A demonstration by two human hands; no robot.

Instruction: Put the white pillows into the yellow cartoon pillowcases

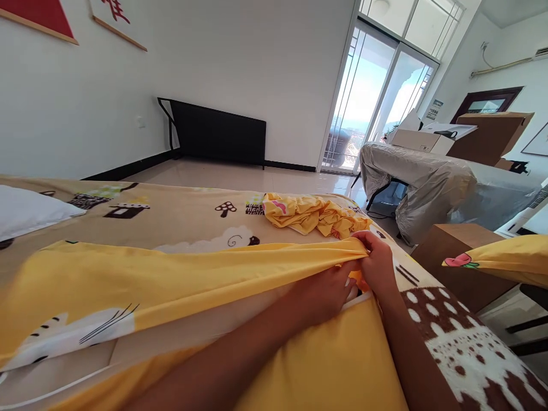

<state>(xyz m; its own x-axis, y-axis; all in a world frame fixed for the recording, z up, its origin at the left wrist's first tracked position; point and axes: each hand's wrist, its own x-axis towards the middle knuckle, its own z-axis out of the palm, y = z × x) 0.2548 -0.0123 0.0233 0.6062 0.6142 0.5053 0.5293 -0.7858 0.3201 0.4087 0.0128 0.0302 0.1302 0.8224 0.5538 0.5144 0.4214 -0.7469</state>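
A yellow cloth cover [171, 268] with a white cartoon print stretches across the bed in a long taut fold. At the fold's right end my right hand [377, 262] pinches the gathered edge between thumb and fingers. My left hand [327, 288] is right beside it, fingers closed on the same gathered cloth, their tips partly hidden by fabric. Between the yellow layers a pale beige surface [149, 342] shows. A plain yellow part with a white edge lies under my forearms. Beyond my hands rests a crumpled yellow printed cloth [317, 214].
The bed carries a beige and brown patterned blanket [188, 208]; a white pillow [34, 211] lies at left. At right are a cardboard box [454, 257], a yellow fabric item [505, 260] and a plastic-covered table [428, 171] with boxes. A black folded frame [218, 131] leans by the wall.
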